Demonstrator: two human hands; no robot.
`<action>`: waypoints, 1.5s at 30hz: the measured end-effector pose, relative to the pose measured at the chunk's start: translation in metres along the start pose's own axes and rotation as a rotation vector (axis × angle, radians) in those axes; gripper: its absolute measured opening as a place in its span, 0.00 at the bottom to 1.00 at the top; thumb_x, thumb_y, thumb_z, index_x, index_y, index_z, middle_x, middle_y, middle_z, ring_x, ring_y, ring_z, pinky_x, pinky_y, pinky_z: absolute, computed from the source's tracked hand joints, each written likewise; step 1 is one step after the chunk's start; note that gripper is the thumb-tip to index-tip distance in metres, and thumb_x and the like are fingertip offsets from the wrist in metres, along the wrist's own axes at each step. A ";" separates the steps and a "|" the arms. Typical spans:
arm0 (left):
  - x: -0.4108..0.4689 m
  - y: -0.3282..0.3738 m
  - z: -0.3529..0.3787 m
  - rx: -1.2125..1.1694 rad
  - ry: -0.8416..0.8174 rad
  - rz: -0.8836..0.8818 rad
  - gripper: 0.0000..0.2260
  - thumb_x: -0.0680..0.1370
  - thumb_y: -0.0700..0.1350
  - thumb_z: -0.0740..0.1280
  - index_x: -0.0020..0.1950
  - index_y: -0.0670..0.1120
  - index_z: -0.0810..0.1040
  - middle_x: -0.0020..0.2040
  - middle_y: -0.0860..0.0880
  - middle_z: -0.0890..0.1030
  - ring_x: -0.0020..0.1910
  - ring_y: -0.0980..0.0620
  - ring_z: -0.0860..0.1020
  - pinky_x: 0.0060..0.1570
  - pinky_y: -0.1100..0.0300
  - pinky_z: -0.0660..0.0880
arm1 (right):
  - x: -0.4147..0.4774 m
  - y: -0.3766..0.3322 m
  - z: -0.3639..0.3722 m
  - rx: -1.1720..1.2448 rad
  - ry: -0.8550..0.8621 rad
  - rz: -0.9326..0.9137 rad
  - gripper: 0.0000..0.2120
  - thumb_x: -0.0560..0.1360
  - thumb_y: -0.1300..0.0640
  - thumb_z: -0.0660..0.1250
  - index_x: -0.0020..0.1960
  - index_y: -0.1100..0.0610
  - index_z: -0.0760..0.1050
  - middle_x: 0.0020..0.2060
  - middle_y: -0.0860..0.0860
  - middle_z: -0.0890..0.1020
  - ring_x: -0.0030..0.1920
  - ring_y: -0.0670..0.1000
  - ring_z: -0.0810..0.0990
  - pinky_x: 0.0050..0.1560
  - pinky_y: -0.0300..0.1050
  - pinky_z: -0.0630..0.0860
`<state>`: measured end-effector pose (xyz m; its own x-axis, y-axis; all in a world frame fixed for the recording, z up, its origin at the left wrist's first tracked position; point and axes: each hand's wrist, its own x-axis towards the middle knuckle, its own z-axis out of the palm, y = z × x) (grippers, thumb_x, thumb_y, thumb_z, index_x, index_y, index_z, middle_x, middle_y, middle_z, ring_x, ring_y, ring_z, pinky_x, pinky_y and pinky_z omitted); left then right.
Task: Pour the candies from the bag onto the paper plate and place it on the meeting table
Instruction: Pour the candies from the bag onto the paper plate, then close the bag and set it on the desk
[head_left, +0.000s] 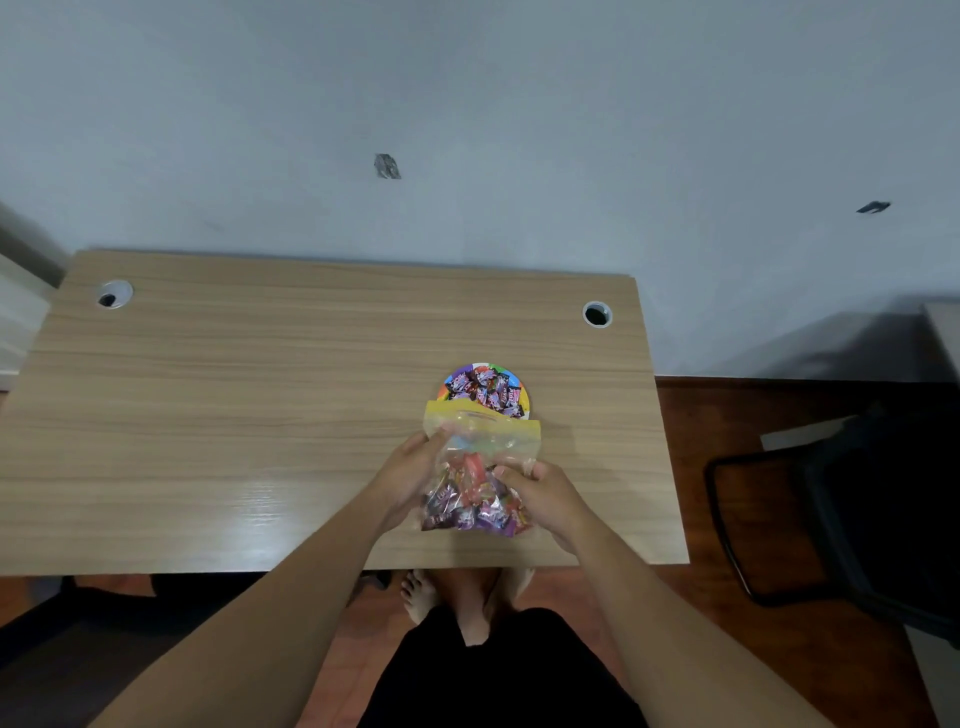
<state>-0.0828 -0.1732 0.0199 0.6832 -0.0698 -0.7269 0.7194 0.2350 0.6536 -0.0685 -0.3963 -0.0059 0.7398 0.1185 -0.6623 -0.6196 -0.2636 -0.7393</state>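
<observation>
A clear plastic bag (475, 470) with a yellow zip top holds many wrapped candies and lies over the table's near part. Its open mouth points away from me, toward a colourful paper plate (523, 397). Several wrapped candies (485, 391) are heaped on that plate. My left hand (410, 475) grips the bag's left side near the mouth. My right hand (545, 491) pinches the bag's right side, lower down. The bag's yellow rim covers the plate's near edge.
The wooden table (260, 415) stands against a pale wall, with cable holes at the back left (113, 294) and back right (597, 314). A dark chair (841, 519) stands to the right on the reddish floor. My bare feet show under the near table edge.
</observation>
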 end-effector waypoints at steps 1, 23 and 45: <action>0.000 -0.003 -0.006 0.022 0.050 0.003 0.20 0.81 0.65 0.69 0.66 0.56 0.85 0.61 0.55 0.88 0.59 0.53 0.85 0.61 0.47 0.82 | -0.001 0.003 -0.001 -0.010 -0.028 0.013 0.09 0.80 0.55 0.74 0.59 0.53 0.88 0.53 0.50 0.91 0.51 0.48 0.87 0.53 0.40 0.80; -0.055 -0.022 -0.092 0.208 0.204 0.341 0.07 0.84 0.44 0.71 0.50 0.45 0.87 0.47 0.44 0.89 0.48 0.56 0.80 0.51 0.60 0.74 | -0.023 -0.026 0.025 -0.367 -0.138 -0.229 0.18 0.70 0.44 0.83 0.56 0.49 0.86 0.42 0.41 0.89 0.43 0.40 0.85 0.48 0.38 0.80; -0.067 0.044 -0.099 0.241 0.318 0.629 0.05 0.78 0.39 0.77 0.51 0.47 0.87 0.46 0.41 0.91 0.45 0.51 0.87 0.51 0.60 0.79 | -0.014 -0.142 0.094 -0.956 -0.146 -0.792 0.08 0.77 0.48 0.74 0.47 0.52 0.80 0.41 0.46 0.82 0.45 0.53 0.80 0.50 0.56 0.79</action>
<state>-0.1098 -0.0622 0.0764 0.9322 0.3001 -0.2022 0.2368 -0.0834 0.9680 -0.0159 -0.2703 0.0966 0.7482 0.6510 -0.1283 0.4663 -0.6535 -0.5963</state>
